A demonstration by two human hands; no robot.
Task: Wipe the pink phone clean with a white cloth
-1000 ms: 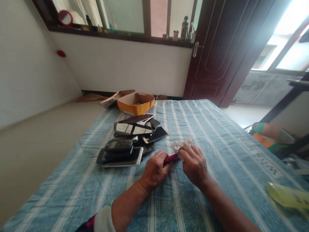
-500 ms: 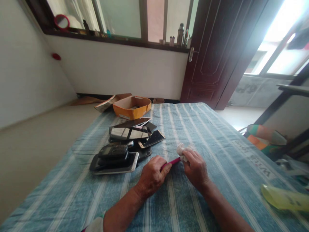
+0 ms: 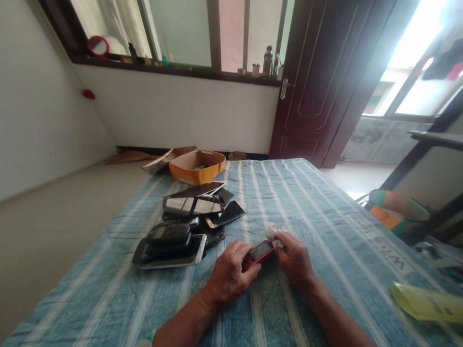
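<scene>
A small pink mobile phone (image 3: 262, 251) with a grey screen is held in my left hand (image 3: 233, 270), fingers on its far edge and thumb on its near edge. The screen faces up toward me. Pinched in my right hand (image 3: 294, 258) is a crumpled white tissue (image 3: 272, 232), which meets the far right end of the phone. Part of the tissue is hidden behind my right fingers. To the left of my hands lies a pile of several old phones, among them a black keypad phone (image 3: 168, 233) on top of a white-edged smartphone (image 3: 197, 250).
Behind the pile stands an open orange cardboard box (image 3: 197, 174), its lid (image 3: 162, 161) folded back. A gold-edged phone (image 3: 227, 214) lies at the pile's right side. A yellow translucent object (image 3: 427, 302) rests at the right of the striped tablecloth (image 3: 318, 217).
The pink phone has turned from edge-on to screen up in my left hand. My right hand keeps the tissue at the phone's far end. The view has tilted slightly upward.
</scene>
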